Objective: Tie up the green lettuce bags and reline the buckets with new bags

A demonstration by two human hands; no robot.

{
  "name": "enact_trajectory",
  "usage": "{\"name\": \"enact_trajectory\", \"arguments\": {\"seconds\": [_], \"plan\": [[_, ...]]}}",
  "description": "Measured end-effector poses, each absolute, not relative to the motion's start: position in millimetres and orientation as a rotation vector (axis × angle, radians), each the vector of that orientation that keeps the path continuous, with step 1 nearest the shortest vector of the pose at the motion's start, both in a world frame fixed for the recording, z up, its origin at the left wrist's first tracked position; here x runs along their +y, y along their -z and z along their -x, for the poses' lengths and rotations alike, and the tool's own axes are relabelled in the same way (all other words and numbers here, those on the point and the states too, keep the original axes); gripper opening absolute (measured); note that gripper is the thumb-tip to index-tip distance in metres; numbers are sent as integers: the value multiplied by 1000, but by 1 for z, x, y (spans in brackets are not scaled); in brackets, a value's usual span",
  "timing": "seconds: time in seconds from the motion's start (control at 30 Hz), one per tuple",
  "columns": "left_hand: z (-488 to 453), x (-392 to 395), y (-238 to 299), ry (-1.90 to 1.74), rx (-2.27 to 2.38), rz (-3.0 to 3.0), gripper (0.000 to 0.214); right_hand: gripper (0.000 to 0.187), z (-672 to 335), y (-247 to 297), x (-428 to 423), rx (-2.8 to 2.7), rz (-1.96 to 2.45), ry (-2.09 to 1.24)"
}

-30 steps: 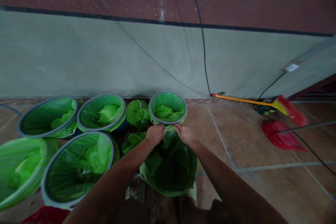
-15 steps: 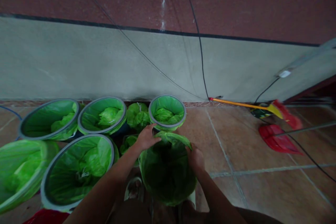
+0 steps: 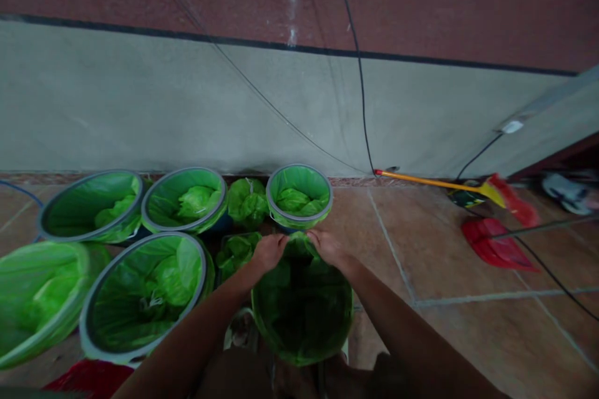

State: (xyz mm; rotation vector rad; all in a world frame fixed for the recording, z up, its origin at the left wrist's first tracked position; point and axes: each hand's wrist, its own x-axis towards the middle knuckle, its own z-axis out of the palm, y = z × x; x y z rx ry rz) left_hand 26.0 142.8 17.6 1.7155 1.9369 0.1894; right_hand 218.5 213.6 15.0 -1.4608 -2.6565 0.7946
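A bin lined with a green plastic bag [image 3: 302,318] stands in front of me, between my feet, its dark inside facing up. My left hand [image 3: 270,252] grips the bag's edge at the bin's far rim, fingers closed. Close beside it, my right hand [image 3: 328,248] is closed on the same edge. Just beyond the hands, a smaller bin with a grey rim [image 3: 299,222] holds a bunched green bag. Left of my left hand lie a crumpled green bag in a container [image 3: 238,254] and a tied green bag [image 3: 248,199].
Several more green-lined bins stand at left, among them a large grey-rimmed one [image 3: 96,330]. A yellow-handled broom [image 3: 428,182] and a red dustpan [image 3: 493,243] lie on the tiles at right. A black cable [image 3: 361,87] hangs down the wall [image 3: 187,112]. Something red [image 3: 91,379] is at lower left.
Both hands have moved in along the far rim and now sit close together on the bag's edge. The bin stays in about the same place.
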Motion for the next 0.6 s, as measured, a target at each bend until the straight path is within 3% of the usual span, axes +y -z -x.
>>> {"name": "enact_trajectory", "arguments": {"seconds": [0.37,0.53,0.6], "plan": [[-17,119,-9,-86,1948,-1762,34,30,-250,18,212,-2739,1571,-853],[-2,118,-17,-433,1969,-1634,78,31,-266,19,193,-2574,1789,-771],[10,115,-22,-564,1948,-1601,82,35,-281,24,172,-2434,1949,-722]]}}
